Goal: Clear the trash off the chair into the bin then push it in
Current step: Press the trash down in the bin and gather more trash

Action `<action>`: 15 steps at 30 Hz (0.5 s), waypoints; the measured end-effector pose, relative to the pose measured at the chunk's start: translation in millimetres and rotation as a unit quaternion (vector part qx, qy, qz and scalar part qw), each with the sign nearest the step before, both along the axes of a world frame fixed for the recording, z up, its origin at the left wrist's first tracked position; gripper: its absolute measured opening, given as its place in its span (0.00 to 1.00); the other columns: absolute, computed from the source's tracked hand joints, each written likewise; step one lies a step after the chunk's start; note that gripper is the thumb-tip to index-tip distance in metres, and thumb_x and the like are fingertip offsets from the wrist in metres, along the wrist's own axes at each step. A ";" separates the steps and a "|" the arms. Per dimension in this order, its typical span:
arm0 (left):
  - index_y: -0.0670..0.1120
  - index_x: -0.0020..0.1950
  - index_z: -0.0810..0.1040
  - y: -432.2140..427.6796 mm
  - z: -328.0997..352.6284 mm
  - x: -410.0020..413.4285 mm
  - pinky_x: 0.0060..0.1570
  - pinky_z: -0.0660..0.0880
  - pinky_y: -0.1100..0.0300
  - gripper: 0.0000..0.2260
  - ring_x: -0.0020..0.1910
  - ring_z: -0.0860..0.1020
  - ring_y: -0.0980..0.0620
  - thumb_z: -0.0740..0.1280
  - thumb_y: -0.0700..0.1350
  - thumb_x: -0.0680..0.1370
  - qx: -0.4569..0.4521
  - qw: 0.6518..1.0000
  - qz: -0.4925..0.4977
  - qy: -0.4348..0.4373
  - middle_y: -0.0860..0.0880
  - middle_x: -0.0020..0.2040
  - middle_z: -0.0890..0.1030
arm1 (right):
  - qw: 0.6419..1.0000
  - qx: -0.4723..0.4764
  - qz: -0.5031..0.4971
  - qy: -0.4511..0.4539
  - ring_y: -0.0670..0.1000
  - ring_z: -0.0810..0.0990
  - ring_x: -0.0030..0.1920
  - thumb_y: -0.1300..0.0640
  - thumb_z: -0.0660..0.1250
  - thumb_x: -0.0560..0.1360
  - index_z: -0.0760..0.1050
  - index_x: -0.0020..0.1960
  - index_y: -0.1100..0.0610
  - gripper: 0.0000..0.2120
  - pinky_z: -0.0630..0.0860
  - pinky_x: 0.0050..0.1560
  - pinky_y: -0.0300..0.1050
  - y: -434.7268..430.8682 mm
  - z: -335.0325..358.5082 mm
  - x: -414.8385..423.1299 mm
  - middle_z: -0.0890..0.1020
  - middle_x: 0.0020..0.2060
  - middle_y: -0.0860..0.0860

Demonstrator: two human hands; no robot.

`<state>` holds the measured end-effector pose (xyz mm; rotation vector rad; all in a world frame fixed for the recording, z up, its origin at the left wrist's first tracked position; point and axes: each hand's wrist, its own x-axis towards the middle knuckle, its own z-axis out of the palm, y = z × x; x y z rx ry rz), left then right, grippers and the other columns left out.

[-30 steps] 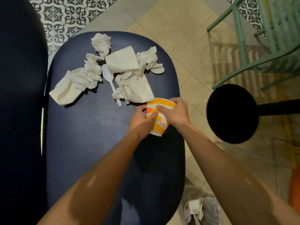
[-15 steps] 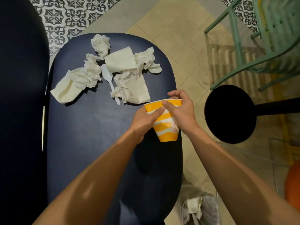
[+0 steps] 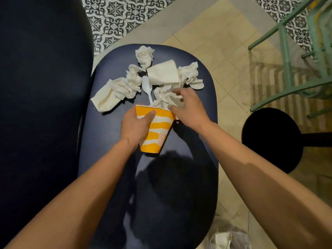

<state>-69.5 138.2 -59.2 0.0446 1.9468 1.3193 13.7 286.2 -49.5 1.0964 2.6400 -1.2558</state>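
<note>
The bin lies nearest, on the floor behind both grips. The left grip curls round the cup over the chair. Just right, the right grip, fingers spread, hovers over napkins; a spoon lies beyond.

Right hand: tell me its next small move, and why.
Probably close the right hand on the crumpled napkin under its spread fingers and tuck it into the striped cup. The left hand grips the cup with its mouth next to that napkin, and the right hand holds nothing.
</note>
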 end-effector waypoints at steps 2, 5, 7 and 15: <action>0.52 0.41 0.75 -12.6 -1.5 -5.4 0.49 0.78 0.43 0.04 0.44 0.82 0.46 0.70 0.45 0.74 -0.013 1.000 -0.010 0.015 0.47 0.44 0.83 | 0.987 0.052 0.136 -0.064 0.52 0.64 0.65 0.55 0.71 0.70 0.65 0.69 0.53 0.30 0.63 0.63 0.44 5.0 0.6 -7.5 0.68 0.64 0.53; 0.52 0.41 0.76 -26.9 -5.3 -10.9 0.47 0.79 0.43 0.04 0.43 0.82 0.47 0.70 0.46 0.74 -0.030 1.000 0.000 0.004 0.49 0.43 0.83 | 0.963 0.109 0.229 -0.093 0.54 0.62 0.67 0.57 0.72 0.68 0.62 0.71 0.54 0.35 0.65 0.66 0.50 9.1 1.0 -15.6 0.67 0.66 0.53; 0.51 0.42 0.76 -33.8 -8.2 -13.0 0.46 0.79 0.43 0.04 0.43 0.83 0.47 0.70 0.47 0.74 -0.040 0.999 0.008 -0.005 0.48 0.44 0.83 | 0.935 0.159 0.292 -0.124 0.55 0.62 0.67 0.60 0.72 0.67 0.61 0.72 0.54 0.36 0.64 0.65 0.50 8.9 -1.4 -18.4 0.66 0.67 0.53; 0.51 0.44 0.75 -40.3 -10.8 -10.3 0.45 0.80 0.44 0.04 0.43 0.82 0.47 0.69 0.47 0.75 -0.041 0.999 0.011 -0.012 0.48 0.46 0.83 | 0.895 0.228 0.319 -0.211 0.58 0.64 0.65 0.71 0.65 0.69 0.59 0.71 0.55 0.34 0.70 0.56 0.51 -1.8 -13.2 -9.2 0.66 0.64 0.56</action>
